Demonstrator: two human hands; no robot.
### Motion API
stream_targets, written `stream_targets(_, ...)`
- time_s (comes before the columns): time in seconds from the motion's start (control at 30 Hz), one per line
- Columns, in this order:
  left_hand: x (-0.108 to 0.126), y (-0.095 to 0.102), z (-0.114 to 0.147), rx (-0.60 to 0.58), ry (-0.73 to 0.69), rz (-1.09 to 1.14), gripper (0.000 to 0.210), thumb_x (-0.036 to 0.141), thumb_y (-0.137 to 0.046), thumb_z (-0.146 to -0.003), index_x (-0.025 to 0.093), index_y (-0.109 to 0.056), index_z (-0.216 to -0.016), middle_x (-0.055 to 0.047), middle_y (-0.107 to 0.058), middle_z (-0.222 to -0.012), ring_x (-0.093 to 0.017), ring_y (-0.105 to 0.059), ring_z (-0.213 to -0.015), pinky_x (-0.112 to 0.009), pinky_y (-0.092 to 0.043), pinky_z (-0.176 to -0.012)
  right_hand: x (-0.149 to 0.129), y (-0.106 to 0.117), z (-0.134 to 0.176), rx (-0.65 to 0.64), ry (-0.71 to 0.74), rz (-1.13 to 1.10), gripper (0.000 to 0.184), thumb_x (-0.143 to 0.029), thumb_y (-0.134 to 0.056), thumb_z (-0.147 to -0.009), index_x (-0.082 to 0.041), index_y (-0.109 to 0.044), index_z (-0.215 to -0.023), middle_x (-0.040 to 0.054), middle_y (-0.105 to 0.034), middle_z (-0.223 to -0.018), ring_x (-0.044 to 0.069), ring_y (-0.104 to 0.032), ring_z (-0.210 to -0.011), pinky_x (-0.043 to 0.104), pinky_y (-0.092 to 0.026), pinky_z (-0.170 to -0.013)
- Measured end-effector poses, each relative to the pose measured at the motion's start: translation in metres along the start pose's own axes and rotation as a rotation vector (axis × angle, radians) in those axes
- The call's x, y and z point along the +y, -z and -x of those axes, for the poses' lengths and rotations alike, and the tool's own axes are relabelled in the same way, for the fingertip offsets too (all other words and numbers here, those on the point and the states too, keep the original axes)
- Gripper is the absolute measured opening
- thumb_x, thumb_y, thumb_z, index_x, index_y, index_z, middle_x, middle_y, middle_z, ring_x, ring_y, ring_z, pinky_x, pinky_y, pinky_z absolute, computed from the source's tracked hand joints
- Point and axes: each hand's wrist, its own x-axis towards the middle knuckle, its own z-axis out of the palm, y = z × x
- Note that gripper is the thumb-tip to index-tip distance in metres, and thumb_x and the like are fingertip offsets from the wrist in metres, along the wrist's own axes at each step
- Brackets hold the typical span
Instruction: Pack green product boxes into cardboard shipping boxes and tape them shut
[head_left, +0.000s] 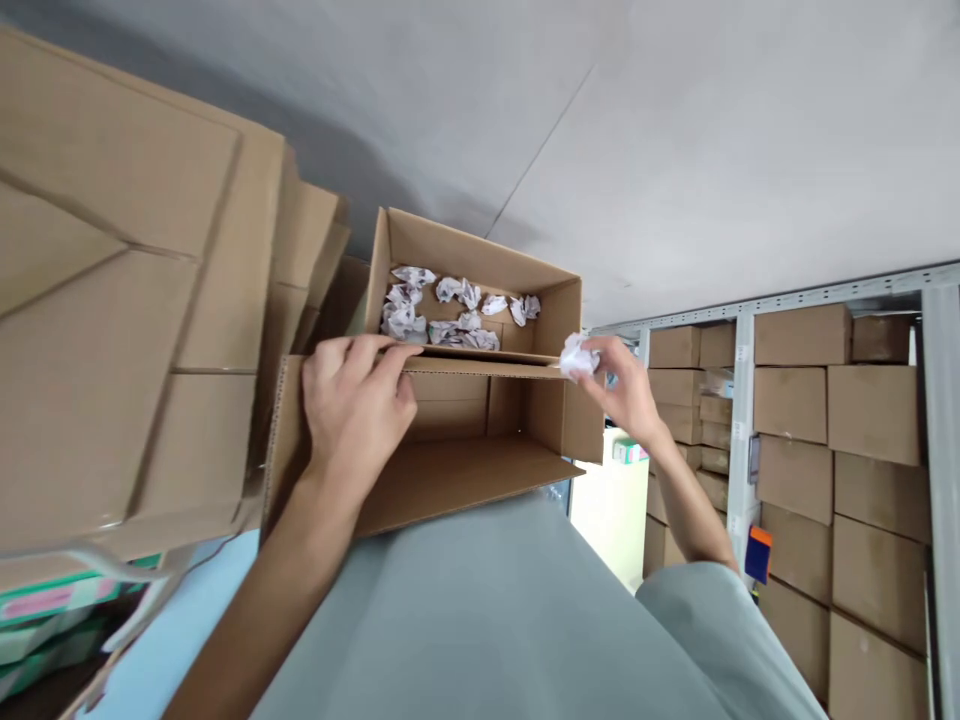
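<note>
Two open cardboard boxes are in front of me. The farther cardboard box (480, 235) has several crumpled white paper balls (463, 330) lying along its bottom. Against its near side is a second cardboard box (457, 490), its open side facing me and no contents showing. My left hand (360, 400) has its fingers hooked over the edge where the two boxes meet, at the left part of that edge. Between the thumb and fingers of my right hand (622, 385) is a crumpled paper ball (577, 357), at the farther box's right near corner.
Large flattened cardboard sheets (135, 300) stand stacked close on the left. A metal shelf (742, 400) filled with closed cartons (874, 410) is at the right. Green-and-pink packages (60, 600) are at the lower left. A pale wall (675, 150) rises behind the boxes.
</note>
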Motion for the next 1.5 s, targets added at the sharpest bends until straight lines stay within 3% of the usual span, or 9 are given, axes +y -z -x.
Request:
stream_targets(0.13, 0.001, -0.001, -0.001, -0.005, -0.01, -0.037, 0.032, 0.019, -0.057, -0.103, 0.02, -0.082, -0.122, -0.015, -0.076, -0.124, -0.035, -0.059, -0.122, -0.053, -0.046, -0.104, -0.01, -0.02, 0.061, -0.121, 0.082, -0.092, 0.026, -0.037, -0.066, -0.108, -0.028, -0.071, -0.132, 0.0088, -0.075, -0.134, 0.026, -0.075, -0.118, 0.037, -0.063, -0.101)
stream_targets(0.37, 0.002, -0.005, -0.001, 0.025, 0.003, -0.013, 0.029, 0.021, -0.061, -0.099, 0.023, -0.083, -0.119, -0.015, -0.074, -0.12, -0.036, -0.058, -0.122, -0.055, -0.048, -0.108, 0.023, -0.08, 0.059, -0.328, 0.029, 0.363, 0.037, -0.02, -0.061, -0.111, -0.025, -0.065, -0.147, 0.0122, -0.068, -0.149, 0.027, -0.078, -0.12, 0.035, -0.065, -0.094)
stream_targets(0.57, 0.003, -0.005, -0.002, 0.037, -0.007, -0.04, 0.03, 0.021, -0.06, -0.098, 0.023, -0.082, -0.118, -0.013, -0.074, -0.119, -0.035, -0.059, -0.121, -0.054, -0.048, -0.109, 0.023, -0.055, 0.052, -0.321, 0.127, 0.439, 0.031, -0.03, -0.057, -0.116, -0.023, -0.066, -0.145, 0.0139, -0.07, -0.145, 0.027, -0.079, -0.11, 0.034, -0.063, -0.09)
stream_targets(0.7, 0.0, -0.006, -0.001, 0.04, -0.037, -0.087, 0.032, 0.019, -0.062, -0.095, 0.024, -0.082, -0.119, -0.014, -0.075, -0.119, -0.036, -0.061, -0.119, -0.054, -0.05, -0.107, 0.026, -0.022, 0.01, -0.25, 0.139, 0.428, 0.035, -0.037, -0.042, -0.121, -0.023, -0.064, -0.144, 0.0133, -0.072, -0.138, 0.028, -0.078, -0.111, 0.035, -0.062, -0.087)
stream_targets(0.8, -0.003, -0.007, 0.0, 0.053, -0.06, -0.13, 0.03, 0.019, -0.062, -0.095, 0.023, -0.081, -0.118, -0.014, -0.077, -0.118, -0.036, -0.064, -0.116, -0.054, -0.052, -0.105, 0.038, -0.024, -0.056, -0.288, 0.134, 0.515, 0.036, -0.035, -0.047, -0.119, -0.019, -0.061, -0.148, 0.0163, -0.069, -0.14, 0.031, -0.077, -0.114, 0.039, -0.062, -0.091)
stream_targets(0.93, -0.008, -0.01, 0.002, 0.071, -0.068, -0.12, 0.032, 0.016, -0.066, -0.092, 0.023, -0.08, -0.12, -0.012, -0.078, -0.12, -0.035, -0.069, -0.116, -0.054, -0.053, -0.107, 0.065, -0.076, -0.16, -0.515, 0.101, 0.686, 0.045, -0.026, -0.066, -0.109, -0.012, -0.06, -0.152, 0.0252, -0.064, -0.151, 0.037, -0.074, -0.128, 0.046, -0.061, -0.106)
stream_targets(1.07, -0.013, -0.011, 0.004, 0.062, -0.082, -0.12, 0.042, 0.013, -0.068, -0.088, 0.026, -0.078, -0.126, -0.011, -0.079, -0.122, -0.037, -0.07, -0.119, -0.057, -0.055, -0.106, 0.091, -0.137, -0.228, -0.657, -0.002, 0.818, 0.047, -0.012, -0.059, -0.107, -0.007, -0.059, -0.154, 0.0324, -0.06, -0.157, 0.038, -0.071, -0.138, 0.048, -0.061, -0.112)
stream_targets(1.23, -0.014, -0.01, 0.005, 0.08, -0.13, -0.196, 0.037, 0.014, -0.066, -0.093, 0.026, -0.075, -0.127, -0.011, -0.081, -0.12, -0.036, -0.071, -0.113, -0.055, -0.058, -0.1, 0.113, -0.169, -0.252, -0.683, -0.043, 0.884, 0.048, -0.013, -0.054, -0.11, -0.002, -0.057, -0.156, 0.0354, -0.067, -0.148, 0.037, -0.07, -0.141, 0.049, -0.061, -0.113)
stream_targets(1.5, -0.01, -0.008, 0.006, 0.121, -0.18, -0.27, 0.028, 0.014, -0.062, -0.099, 0.02, -0.077, -0.123, -0.011, -0.081, -0.117, -0.034, -0.068, -0.108, -0.049, -0.056, -0.1, 0.098, -0.161, -0.231, -0.662, -0.025, 0.867, 0.04, -0.025, -0.077, -0.1, -0.003, -0.076, -0.133, 0.0319, -0.079, -0.129, 0.035, -0.078, -0.129, 0.04, -0.063, -0.106)
